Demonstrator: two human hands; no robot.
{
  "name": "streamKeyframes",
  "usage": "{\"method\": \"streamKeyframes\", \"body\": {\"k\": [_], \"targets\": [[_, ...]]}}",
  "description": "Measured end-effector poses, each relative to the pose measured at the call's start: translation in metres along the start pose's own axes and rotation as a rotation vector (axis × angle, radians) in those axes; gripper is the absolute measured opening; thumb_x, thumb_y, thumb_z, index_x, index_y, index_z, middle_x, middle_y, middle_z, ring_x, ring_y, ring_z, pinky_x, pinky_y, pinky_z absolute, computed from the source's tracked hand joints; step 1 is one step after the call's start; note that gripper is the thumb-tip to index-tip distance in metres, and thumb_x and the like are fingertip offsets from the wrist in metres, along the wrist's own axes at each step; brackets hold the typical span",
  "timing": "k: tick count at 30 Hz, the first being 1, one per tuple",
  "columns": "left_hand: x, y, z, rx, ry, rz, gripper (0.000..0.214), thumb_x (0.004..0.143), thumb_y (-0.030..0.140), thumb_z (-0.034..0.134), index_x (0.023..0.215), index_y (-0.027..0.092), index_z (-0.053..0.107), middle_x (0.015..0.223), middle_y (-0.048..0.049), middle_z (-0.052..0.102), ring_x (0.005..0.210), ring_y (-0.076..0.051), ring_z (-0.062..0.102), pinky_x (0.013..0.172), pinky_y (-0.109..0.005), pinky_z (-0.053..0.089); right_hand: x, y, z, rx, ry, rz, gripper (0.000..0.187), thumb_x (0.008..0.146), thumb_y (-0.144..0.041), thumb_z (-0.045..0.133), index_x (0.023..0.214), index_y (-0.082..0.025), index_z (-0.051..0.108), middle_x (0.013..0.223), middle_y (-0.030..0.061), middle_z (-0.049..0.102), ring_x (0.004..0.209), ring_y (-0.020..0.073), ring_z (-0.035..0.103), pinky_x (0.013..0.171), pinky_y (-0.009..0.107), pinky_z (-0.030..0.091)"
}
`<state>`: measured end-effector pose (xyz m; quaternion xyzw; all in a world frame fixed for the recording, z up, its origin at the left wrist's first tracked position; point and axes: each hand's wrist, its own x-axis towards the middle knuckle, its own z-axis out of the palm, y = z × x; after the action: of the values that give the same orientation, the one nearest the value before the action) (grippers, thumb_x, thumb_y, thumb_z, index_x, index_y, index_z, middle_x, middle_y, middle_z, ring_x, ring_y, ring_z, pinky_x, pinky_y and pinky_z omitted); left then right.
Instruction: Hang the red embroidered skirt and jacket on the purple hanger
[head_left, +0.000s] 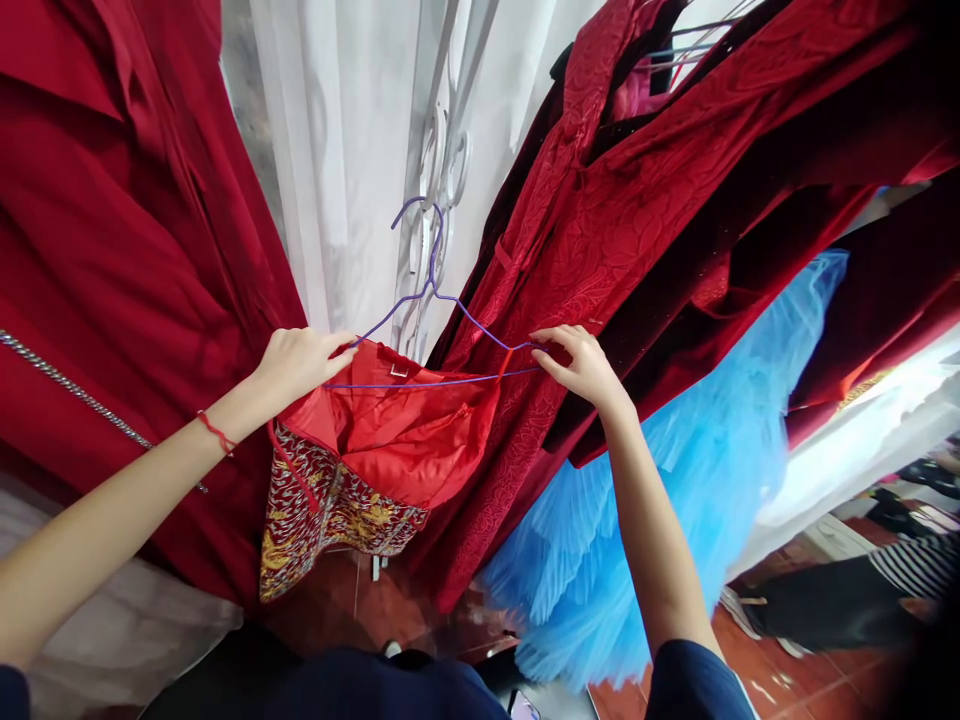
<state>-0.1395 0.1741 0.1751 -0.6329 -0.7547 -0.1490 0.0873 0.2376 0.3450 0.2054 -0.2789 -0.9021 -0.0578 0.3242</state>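
Your left hand (309, 362) pinches the left end of a slender purple hanger (432, 283) at mid-frame; your right hand (581, 365) pinches its right end. The brocade garment (382, 450) hangs there just below center, its smooth red lining gaping, its outside swirled with gold. Beside it, a red embossed dress (540, 290) slants toward the upper right, and ruffled blue tulle (720, 450) billows at lower right.

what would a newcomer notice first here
Probably the bright blue ruffled garment, low on the right amid dark reds. Next, perhaps, the red-lined, gold-patterned garment at the centre, with the purple hanger that the left hand and right hand grip by its two ends.
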Motion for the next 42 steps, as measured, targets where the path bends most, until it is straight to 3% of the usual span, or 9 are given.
{"method": "streamKeyframes", "body": {"k": [3,7,11,14,19,27,31,37,42], "targets": [[-0.001,0.001,0.001,0.093,0.048,-0.009,0.051,0.093,0.052,0.038,0.129,0.026,0.063,0.096,-0.0119,0.076,0.090,-0.030,0.070,0.075,-0.033,0.045,-0.007,-0.006,0.006,0.012,0.054,0.017,0.022,0.090,-0.035,0.056,0.104,-0.023,0.066,0.099,0.0071,0.067,0.092,0.0236,0.060,0.083,0.039,0.045],[0.000,0.003,0.004,0.179,0.038,-0.004,0.053,0.094,0.053,0.035,0.129,0.023,0.063,0.095,-0.0144,0.076,0.087,-0.031,0.071,0.072,-0.033,0.045,-0.029,-0.033,0.037,-0.027,0.463,0.265,0.026,0.092,-0.043,0.053,0.080,-0.022,0.061,0.081,0.0062,0.063,0.080,0.0213,0.057,0.077,0.035,0.045],[0.000,0.006,0.006,0.228,0.011,-0.001,0.056,0.095,0.052,0.030,0.127,0.022,0.063,0.095,-0.0158,0.075,0.088,-0.032,0.071,0.071,-0.034,0.045,-0.042,-0.061,0.084,0.082,0.440,0.440,0.032,0.089,-0.052,0.055,0.088,-0.021,0.060,0.081,0.0055,0.065,0.071,0.0189,0.058,0.068,0.031,0.045],[0.000,0.007,0.005,0.250,0.003,-0.003,0.055,0.096,0.052,0.028,0.127,0.023,0.064,0.094,-0.0153,0.075,0.089,-0.032,0.071,0.071,-0.034,0.045,-0.031,-0.066,0.101,0.170,0.515,0.477,0.031,0.092,-0.049,0.048,0.094,-0.020,0.060,0.086,0.0073,0.066,0.070,0.0188,0.058,0.070,0.032,0.047],[0.001,0.005,0.006,0.243,0.008,0.001,0.055,0.096,0.052,0.029,0.126,0.023,0.064,0.094,-0.0158,0.075,0.088,-0.032,0.071,0.072,-0.034,0.044,-0.011,-0.058,0.090,0.193,0.547,0.480,0.023,0.092,-0.037,0.044,0.080,-0.021,0.056,0.078,0.0064,0.065,0.069,0.0186,0.057,0.070,0.032,0.046],[0.001,-0.001,0.009,0.245,0.019,0.031,0.054,0.098,0.051,0.028,0.123,0.022,0.065,0.088,-0.0166,0.075,0.088,-0.032,0.071,0.072,-0.034,0.043,-0.015,-0.057,0.077,0.326,0.483,0.542,0.017,0.090,-0.035,0.046,0.079,-0.023,0.047,0.072,0.0036,0.060,0.054,0.0162,0.055,0.055,0.031,0.044],[0.000,-0.005,0.007,0.306,0.018,0.038,0.053,0.099,0.048,0.026,0.126,0.022,0.063,0.088,-0.0164,0.075,0.085,-0.031,0.071,0.069,-0.033,0.042,-0.016,-0.031,0.064,0.662,0.502,0.642,0.025,0.086,-0.047,0.052,0.080,-0.023,0.045,0.078,0.0013,0.062,0.037,0.0071,0.046,0.038,0.024,0.033],[0.001,-0.006,0.006,0.346,0.027,0.099,0.053,0.099,0.048,0.027,0.127,0.021,0.062,0.086,-0.0162,0.075,0.081,-0.031,0.071,0.066,-0.033,0.042,-0.030,0.012,0.052,0.725,0.619,0.768,0.032,0.078,-0.049,0.062,0.078,-0.021,0.044,0.073,-0.0026,0.059,0.032,0.0020,0.039,0.033,0.019,0.025],[0.004,0.004,0.011,0.309,0.021,0.093,0.053,0.099,0.049,0.027,0.121,0.020,0.066,0.083,-0.0163,0.074,0.078,-0.032,0.071,0.065,-0.033,0.042,-0.055,0.008,0.055,0.937,0.441,0.745,0.035,0.080,-0.050,0.063,0.077,-0.023,0.042,0.057,-0.0099,0.040,0.037,0.0034,0.032,0.036,0.017,0.021]]}}
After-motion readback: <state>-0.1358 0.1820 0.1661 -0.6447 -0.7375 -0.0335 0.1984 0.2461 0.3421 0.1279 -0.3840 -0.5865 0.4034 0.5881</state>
